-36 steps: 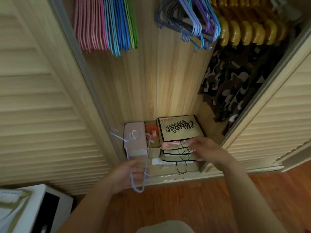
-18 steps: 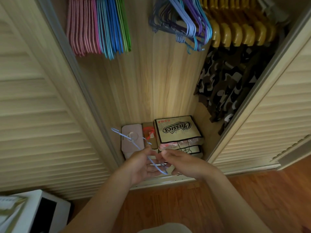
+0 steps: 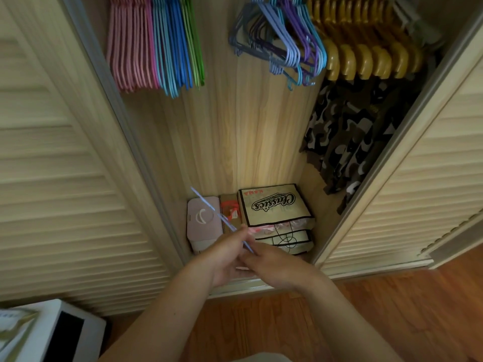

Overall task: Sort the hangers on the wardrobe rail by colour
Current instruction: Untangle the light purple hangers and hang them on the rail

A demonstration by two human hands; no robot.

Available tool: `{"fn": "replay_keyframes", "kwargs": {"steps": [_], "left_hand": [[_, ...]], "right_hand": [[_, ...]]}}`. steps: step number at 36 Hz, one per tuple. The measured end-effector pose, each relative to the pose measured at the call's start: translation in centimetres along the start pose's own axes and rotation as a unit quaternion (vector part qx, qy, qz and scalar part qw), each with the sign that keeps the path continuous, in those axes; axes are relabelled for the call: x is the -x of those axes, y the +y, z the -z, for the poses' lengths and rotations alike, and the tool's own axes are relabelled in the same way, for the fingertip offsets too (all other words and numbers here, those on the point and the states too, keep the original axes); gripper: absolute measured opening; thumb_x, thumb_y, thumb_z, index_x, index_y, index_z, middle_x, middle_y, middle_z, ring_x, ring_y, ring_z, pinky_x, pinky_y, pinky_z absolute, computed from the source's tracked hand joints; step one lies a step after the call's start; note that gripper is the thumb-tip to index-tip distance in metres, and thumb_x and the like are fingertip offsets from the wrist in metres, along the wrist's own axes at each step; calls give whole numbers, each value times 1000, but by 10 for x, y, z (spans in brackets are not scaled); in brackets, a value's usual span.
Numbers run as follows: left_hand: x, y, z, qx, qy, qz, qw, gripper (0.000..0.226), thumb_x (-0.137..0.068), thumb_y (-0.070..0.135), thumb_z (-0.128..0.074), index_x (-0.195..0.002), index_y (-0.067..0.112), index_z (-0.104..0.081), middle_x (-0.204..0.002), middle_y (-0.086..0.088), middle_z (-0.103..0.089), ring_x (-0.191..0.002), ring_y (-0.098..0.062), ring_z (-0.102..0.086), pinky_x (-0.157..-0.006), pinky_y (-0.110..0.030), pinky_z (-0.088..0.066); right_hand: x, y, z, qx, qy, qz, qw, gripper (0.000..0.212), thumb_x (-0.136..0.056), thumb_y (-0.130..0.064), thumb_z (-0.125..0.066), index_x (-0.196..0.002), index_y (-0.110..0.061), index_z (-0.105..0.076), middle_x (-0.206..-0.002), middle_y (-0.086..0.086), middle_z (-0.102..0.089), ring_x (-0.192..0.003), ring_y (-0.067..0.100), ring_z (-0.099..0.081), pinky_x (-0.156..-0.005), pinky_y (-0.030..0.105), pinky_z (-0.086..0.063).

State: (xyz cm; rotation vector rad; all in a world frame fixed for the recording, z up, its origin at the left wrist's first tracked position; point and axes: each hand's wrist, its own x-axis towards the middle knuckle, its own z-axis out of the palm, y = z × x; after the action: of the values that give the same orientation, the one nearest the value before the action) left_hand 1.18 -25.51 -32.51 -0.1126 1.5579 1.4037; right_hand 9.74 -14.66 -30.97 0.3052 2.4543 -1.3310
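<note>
A thin pale-blue hanger (image 3: pixel 209 206) slants up to the left from between my hands, seen nearly edge-on. My left hand (image 3: pixel 226 259) grips its lower end, and my right hand (image 3: pixel 271 267) meets it at the same spot with fingers closed on the hanger. Both hands are low, in front of the wardrobe floor. On the rail above hang pink hangers (image 3: pixel 130 43), then blue hangers (image 3: pixel 171 45) and green hangers (image 3: pixel 194 40) at the left. A mixed grey, purple and blue bunch (image 3: pixel 282 40) hangs in the middle, with yellow hangers (image 3: pixel 366 56) at the right.
On the wardrobe floor lie a pink case (image 3: pixel 202 223), a small brown box (image 3: pixel 230 212) and a "Classics" bag (image 3: pixel 274 205). A camouflage garment (image 3: pixel 345 142) hangs at the right. Louvred doors (image 3: pixel 65 178) flank the opening. A white appliance (image 3: pixel 65 333) stands at lower left.
My right hand has come left from the bag to join my left hand on the hanger. The hanger has swung from hanging flat to slanting up-left, and both hands have risen slightly.
</note>
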Motion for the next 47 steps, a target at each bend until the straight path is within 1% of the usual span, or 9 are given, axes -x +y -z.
{"fn": "replay_keyframes", "kwargs": {"steps": [5,12,15,18,26,36,40,43,47], "left_hand": [[16,38,10,-210,143,-177,951,28,-107,36,-47,-94,21,-66,-99,-1,-68,-96,-21,-66,-88,-44,-54],[84,160,60,-229,425,-569,666,20,-92,2,-58,-103,15,-70,-100,-5,-70,-95,-20,-63,-85,-28,-45],[120,213,77,-258,502,-647,513,36,-81,5,-57,-116,3,-64,-119,-20,-59,-115,-32,-53,-100,-31,-37],[143,256,94,-279,567,-656,412,56,-81,15,-60,-134,-1,-53,-144,-31,-41,-135,-47,-40,-116,-51,-31],[147,319,143,-359,651,-562,363,79,-96,35,-51,-160,1,-18,-164,-33,-13,-152,-51,-13,-124,-59,-14],[135,327,156,-361,662,-578,313,76,-99,36,-45,-161,1,-19,-165,-32,-12,-152,-52,-13,-124,-62,-16],[133,329,157,-363,667,-571,311,77,-99,37,-44,-162,2,-16,-167,-30,-9,-155,-48,-7,-125,-60,-15],[131,330,158,-363,668,-573,305,77,-99,36,-45,-162,2,-16,-167,-29,-8,-155,-47,-6,-125,-60,-15],[130,330,159,-363,671,-575,297,77,-100,36,-45,-162,2,-15,-167,-29,-8,-155,-48,-6,-124,-60,-15]], "right_hand": [[-12,4,18,-108,121,-58,985,34,-107,-39,-39,-111,-17,-65,-90,3,-60,-77,16,-57,-74,37,-48],[-22,-39,92,-187,265,34,945,39,-108,-35,-41,-101,-11,-71,-81,2,-60,-67,18,-65,-70,33,-49],[-31,-73,119,-177,309,104,929,38,-108,-37,-40,-102,-14,-70,-86,4,-60,-71,21,-69,-76,36,-49],[-42,-107,143,-179,344,158,908,36,-108,-34,-40,-101,-13,-69,-87,5,-59,-71,24,-71,-82,39,-50],[-83,-168,187,-142,374,206,893,33,-108,-35,-39,-102,-14,-62,-88,5,-59,-72,25,-73,-81,43,-51],[-154,-221,231,-69,377,221,897,39,-108,-44,-35,-99,-15,-60,-89,2,-65,-80,18,-73,-86,48,-55],[-178,-217,227,-55,369,212,903,41,-109,-37,-34,-130,-10,-57,-104,7,-65,-87,20,-71,-69,27,-51],[-190,-211,219,-22,358,222,906,48,-108,-40,-34,-155,-30,-33,-108,-3,-54,-91,18,-67,-70,21,-51],[-205,-212,211,43,367,237,899,54,-108,-43,-32,-159,-24,-29,-118,0,-60,-116,28,-64,-93,33,-52]]}}
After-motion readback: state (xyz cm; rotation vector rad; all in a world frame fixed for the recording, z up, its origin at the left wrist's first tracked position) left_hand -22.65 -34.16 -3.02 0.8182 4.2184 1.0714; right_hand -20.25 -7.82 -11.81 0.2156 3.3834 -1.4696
